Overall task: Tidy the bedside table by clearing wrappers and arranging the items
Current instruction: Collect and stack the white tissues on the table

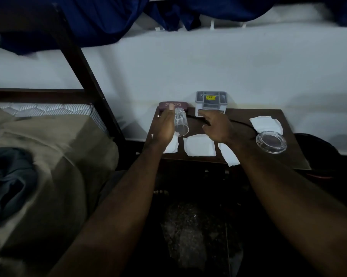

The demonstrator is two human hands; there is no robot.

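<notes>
We see a dark wooden bench [288, 124] standing against a pale wall, with a bed [49, 146] to its left. The left hand [165, 127] is lifted over the bench's left part and holds a clear drinking glass [180, 122], tilted so that its open mouth points toward us and its base toward the wall; the fingers [171, 107] wrap its far side, closed around it. The right hand [218, 126] hovers over the middle of the bench with its fingers loosely curled, and we cannot tell whether they grip the thin black cable [242, 123] that runs beneath them toward the right.

Several white wrappers lie on the bench: one under the left hand at the near left [171, 145], one square piece in the near middle [199, 145], one at the near edge partly hidden by the right forearm [229, 155], and one further right, toward the far side [266, 124]. A round glass ashtray [271, 141] sits just in front of that last wrapper (its rim overlaps the paper).

At the far edge a maroon case [173, 105] lies flat behind the glass, and beside it to the right stands a grey and white box with a yellow label [211, 103]. Dark blue cloth [108, 19] hangs across the top of the view.
</notes>
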